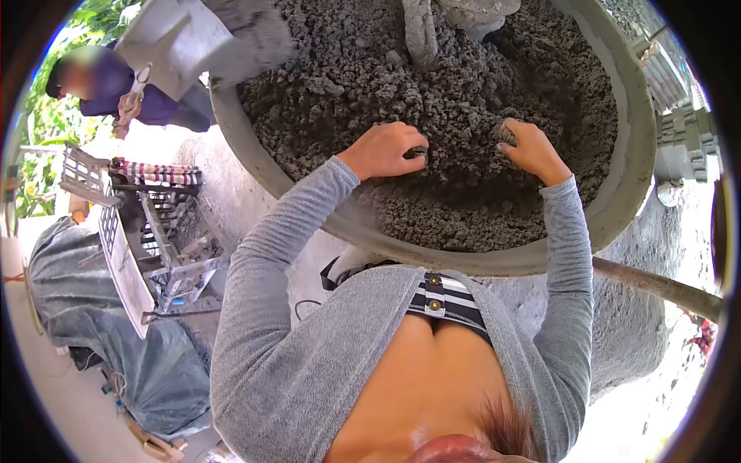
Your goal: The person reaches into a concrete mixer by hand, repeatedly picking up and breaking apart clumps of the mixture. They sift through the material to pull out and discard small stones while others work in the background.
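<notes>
A big round grey basin (627, 174) holds a heap of dark, lumpy, damp mix (463, 85). My left hand (384, 150) rests on the mix near the front, fingers curled and dug into the lumps. My right hand (532, 148) lies a little to the right, fingers also pressed into the mix. Both arms wear grey sleeves. Whether either hand has closed around a lump is hidden by the mix.
A grey tool's shaft (419, 31) stands in the mix at the back. Another person (116, 89) in dark purple bends at the far left. Metal frames (147, 231) and a dark tarp (116, 339) lie at the left. A pipe (656, 285) runs under the basin's right side.
</notes>
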The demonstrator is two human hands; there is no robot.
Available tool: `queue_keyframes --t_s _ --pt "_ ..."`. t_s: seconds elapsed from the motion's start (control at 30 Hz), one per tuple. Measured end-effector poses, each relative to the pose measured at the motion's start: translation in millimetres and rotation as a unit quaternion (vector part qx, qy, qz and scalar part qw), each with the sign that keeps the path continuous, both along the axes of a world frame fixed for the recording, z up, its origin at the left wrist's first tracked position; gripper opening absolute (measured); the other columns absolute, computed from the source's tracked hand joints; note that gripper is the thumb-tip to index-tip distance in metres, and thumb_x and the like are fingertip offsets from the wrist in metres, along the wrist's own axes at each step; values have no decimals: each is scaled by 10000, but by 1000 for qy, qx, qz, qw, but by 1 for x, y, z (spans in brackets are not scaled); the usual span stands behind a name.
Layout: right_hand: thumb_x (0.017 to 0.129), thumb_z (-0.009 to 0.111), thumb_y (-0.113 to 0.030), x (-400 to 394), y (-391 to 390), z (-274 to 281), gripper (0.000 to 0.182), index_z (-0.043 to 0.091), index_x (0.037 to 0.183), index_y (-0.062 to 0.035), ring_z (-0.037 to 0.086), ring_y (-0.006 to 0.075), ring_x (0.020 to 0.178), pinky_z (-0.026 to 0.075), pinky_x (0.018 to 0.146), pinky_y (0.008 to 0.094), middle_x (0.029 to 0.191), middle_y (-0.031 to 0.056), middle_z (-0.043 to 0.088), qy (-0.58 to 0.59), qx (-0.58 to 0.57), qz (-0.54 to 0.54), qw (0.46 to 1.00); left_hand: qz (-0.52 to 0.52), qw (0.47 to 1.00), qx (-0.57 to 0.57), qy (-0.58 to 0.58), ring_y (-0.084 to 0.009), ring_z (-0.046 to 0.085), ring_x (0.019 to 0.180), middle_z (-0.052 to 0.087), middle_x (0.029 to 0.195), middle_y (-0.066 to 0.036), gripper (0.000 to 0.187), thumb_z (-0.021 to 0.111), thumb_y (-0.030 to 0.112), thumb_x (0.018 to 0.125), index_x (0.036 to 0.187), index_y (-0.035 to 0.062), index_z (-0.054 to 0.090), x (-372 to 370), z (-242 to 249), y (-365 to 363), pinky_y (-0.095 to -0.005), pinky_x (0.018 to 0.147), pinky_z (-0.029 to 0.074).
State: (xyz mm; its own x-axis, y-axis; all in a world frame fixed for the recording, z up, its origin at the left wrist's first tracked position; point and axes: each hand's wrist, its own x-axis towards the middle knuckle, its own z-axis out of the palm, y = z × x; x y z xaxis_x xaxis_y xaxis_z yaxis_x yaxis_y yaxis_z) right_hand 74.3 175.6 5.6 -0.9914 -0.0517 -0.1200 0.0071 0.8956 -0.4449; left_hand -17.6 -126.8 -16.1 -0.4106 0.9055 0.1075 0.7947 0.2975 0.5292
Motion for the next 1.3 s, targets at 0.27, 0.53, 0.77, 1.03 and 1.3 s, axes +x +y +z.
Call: queue_keyframes --t_s 0.27,0.53,0.77,1.03,1.3 --pt "797 655 -96 -4 -18 -8 355 530 1120 -19 568 353 969 448 827 425 1079 179 577 89 -61 37 993 16 998 57 29 -281 575 1029 600 1107 -88 279 636 264 815 1005 61 663 -9 6 -11 -402 885 482" --pt "805 657 -96 -15 -46 -4 292 547 1062 -10 571 332 927 456 817 398 1010 157 578 83 -94 4 992 187 926 233 232 -321 508 1167 557 1241 -113 294 644 278 787 1005 82 665 -54 36 -62 -475 984 404" --pt "882 651 -173 -28 -83 15 255 574 1080 -34 570 207 920 456 834 364 1029 76 611 61 -269 -47 960 390 848 311 182 -342 425 1255 492 1319 -166 363 566 343 865 1158 149 654 -118 69 -139 -517 1039 340" --pt "925 618 -281 -35 -76 45 398 548 1266 -89 558 133 938 453 857 329 1181 43 601 229 -287 20 930 336 938 -21 80 -462 153 1386 241 1511 -194 664 286 590 959 1464 160 315 -78 88 -18 -602 1116 112" --pt "898 615 -141 -34 -47 48 499 460 1371 -102 352 220 1350 294 1099 361 1431 111 431 120 -288 13 950 40 989 -16 144 -472 170 1366 379 1412 -127 604 436 617 852 1232 180 606 50 71 37 -790 971 170"
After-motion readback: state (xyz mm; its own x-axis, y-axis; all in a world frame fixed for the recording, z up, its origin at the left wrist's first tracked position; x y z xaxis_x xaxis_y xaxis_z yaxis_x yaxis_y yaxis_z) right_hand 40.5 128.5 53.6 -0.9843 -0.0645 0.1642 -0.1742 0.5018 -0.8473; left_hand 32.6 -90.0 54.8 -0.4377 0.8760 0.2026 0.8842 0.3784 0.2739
